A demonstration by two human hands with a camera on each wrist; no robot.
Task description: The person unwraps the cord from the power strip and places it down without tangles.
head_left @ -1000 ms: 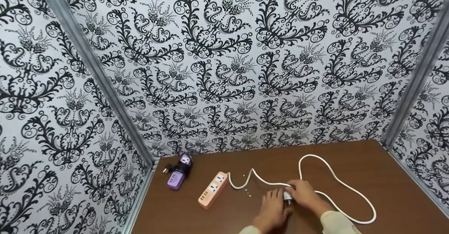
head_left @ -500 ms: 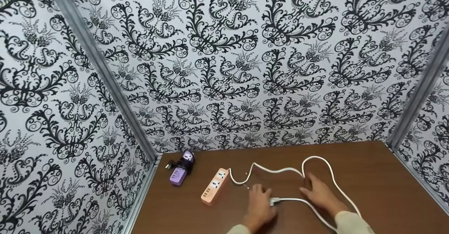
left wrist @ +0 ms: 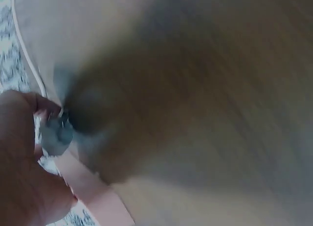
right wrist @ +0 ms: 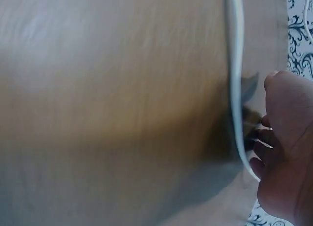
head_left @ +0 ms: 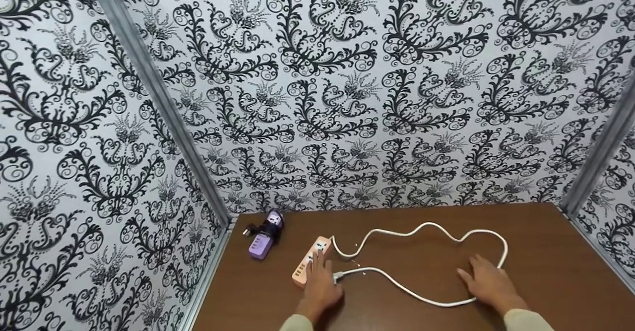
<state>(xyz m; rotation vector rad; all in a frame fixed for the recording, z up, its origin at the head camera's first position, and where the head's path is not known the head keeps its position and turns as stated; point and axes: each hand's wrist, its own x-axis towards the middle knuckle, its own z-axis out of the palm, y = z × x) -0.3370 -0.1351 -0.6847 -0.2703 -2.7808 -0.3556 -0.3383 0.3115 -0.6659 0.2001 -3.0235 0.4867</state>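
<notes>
A purple power strip (head_left: 260, 246) wrapped in black cord (head_left: 269, 230) lies near the patterned wall (head_left: 347, 102).

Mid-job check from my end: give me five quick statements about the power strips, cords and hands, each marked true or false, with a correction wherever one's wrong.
1. The left hand holds the white plug. True.
2. The purple power strip lies to the right of the orange power strip. False: it lies to the left.
3. A black cord is bundled on the purple power strip. True.
4. The white cord runs in one straight line. False: it winds out and loops back.
5. The right hand grips the purple power strip. False: it is by the white cord.
</notes>
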